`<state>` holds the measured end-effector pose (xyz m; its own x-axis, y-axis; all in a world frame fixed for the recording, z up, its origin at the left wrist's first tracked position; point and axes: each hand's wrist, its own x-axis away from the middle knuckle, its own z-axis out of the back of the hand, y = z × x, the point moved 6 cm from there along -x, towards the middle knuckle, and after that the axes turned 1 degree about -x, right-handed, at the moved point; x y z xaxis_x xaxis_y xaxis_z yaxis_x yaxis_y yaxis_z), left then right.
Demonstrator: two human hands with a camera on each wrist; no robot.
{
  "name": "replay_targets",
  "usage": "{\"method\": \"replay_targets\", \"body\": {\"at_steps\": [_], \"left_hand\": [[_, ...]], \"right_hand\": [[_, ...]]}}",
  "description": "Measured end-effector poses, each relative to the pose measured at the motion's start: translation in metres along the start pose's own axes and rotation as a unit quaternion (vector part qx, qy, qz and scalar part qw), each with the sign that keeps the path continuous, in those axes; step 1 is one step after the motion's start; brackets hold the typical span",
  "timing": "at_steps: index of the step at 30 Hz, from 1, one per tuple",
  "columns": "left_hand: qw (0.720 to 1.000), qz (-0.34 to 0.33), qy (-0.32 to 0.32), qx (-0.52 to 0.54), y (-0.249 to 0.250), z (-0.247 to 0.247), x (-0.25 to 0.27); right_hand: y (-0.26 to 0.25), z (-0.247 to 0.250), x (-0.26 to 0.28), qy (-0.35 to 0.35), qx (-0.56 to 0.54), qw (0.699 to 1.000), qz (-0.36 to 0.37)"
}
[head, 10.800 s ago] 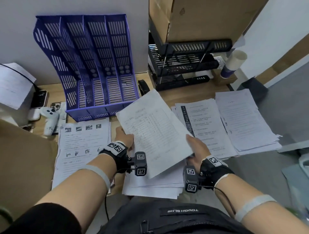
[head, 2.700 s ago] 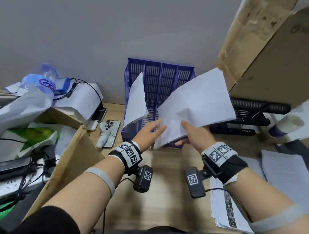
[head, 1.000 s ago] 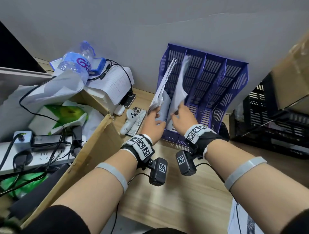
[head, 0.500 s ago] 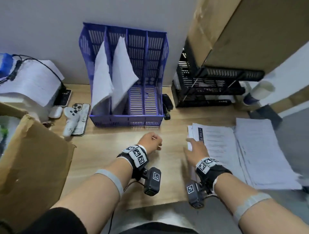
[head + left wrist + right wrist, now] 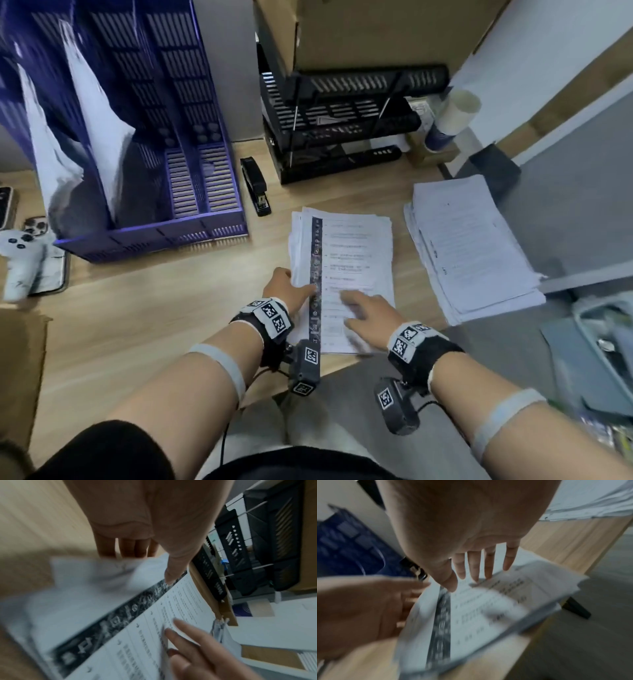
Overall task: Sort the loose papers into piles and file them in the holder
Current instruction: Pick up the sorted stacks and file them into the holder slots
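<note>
Nearest the viewer, the near stack of printed papers (image 5: 346, 274) is seen at the front edge of the wooden desk (image 5: 137, 315); its top sheet carries a dark vertical band along the left side. The left hand (image 5: 286, 286) is placed at the stack's left edge, thumb laid on the dark band and fingers curled under the edge, so that the sheets are grasped; the right hand (image 5: 368, 317) is laid on the top sheet with fingers straight and spread, nothing being gripped. Just right of this stack, apart from it, a second stack of papers (image 5: 469, 246) is shown flat on the desk, its sheets unevenly squared. Beyond the near stack and to its left, a black stapler (image 5: 257, 185) is seen just beside the blue file holder (image 5: 144, 137); two bundles of filed papers (image 5: 99, 116) are stood in the holder's left compartments. Behind the near stack, a black tiered tray (image 5: 339, 116) is set against the wall, with a paper cup (image 5: 448, 120) to its right. Left of the holder, a white controller (image 5: 24, 260) is partly visible.
</note>
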<state>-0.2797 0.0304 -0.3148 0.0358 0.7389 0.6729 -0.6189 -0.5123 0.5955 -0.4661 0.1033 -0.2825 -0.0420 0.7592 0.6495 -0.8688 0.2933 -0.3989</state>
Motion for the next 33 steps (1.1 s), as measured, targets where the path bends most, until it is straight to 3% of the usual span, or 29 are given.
{"method": "replay_targets", "body": {"at_steps": [3, 5, 10, 14, 19, 22, 25, 29, 31, 33], "left_hand": [[1.000, -0.001, -0.003, -0.027, 0.000, -0.004, -0.005], [1.000, -0.009, 0.001, -0.012, 0.000, -0.008, -0.009], [0.996, -0.060, 0.001, 0.068, 0.007, -0.011, 0.003], [0.986, -0.109, 0.033, 0.124, 0.013, 0.022, 0.025], [0.965, -0.154, 0.046, 0.205, 0.042, 0.080, 0.050], [0.950, -0.201, 0.121, 0.205, 0.061, 0.120, 0.064], [0.928, -0.227, 0.185, 0.228, 0.065, 0.142, 0.075], [0.914, -0.294, 0.212, 0.181, 0.064, 0.143, 0.089], [0.914, -0.294, 0.182, 0.215, 0.060, 0.137, 0.087], [0.918, -0.281, 0.171, 0.223, 0.057, 0.133, 0.082]], "right_hand": [[0.030, 0.026, -0.012, 0.121, -0.059, 0.988, -0.071], [0.044, 0.039, -0.014, 0.164, -0.114, 0.974, -0.110], [0.021, 0.042, -0.010, 0.132, -0.252, 0.954, -0.091], [0.015, 0.047, -0.021, 0.120, -0.387, 0.908, -0.108], [-0.027, 0.100, -0.024, 0.185, -0.507, 0.842, -0.009], [-0.063, 0.140, -0.013, 0.235, -0.500, 0.832, 0.057], [-0.093, 0.150, 0.005, 0.262, -0.510, 0.811, 0.116], [-0.091, 0.114, -0.007, 0.219, -0.489, 0.843, 0.051], [-0.084, 0.099, -0.019, 0.189, -0.469, 0.863, 0.018], [-0.084, 0.098, -0.021, 0.193, -0.450, 0.872, 0.029]]}}
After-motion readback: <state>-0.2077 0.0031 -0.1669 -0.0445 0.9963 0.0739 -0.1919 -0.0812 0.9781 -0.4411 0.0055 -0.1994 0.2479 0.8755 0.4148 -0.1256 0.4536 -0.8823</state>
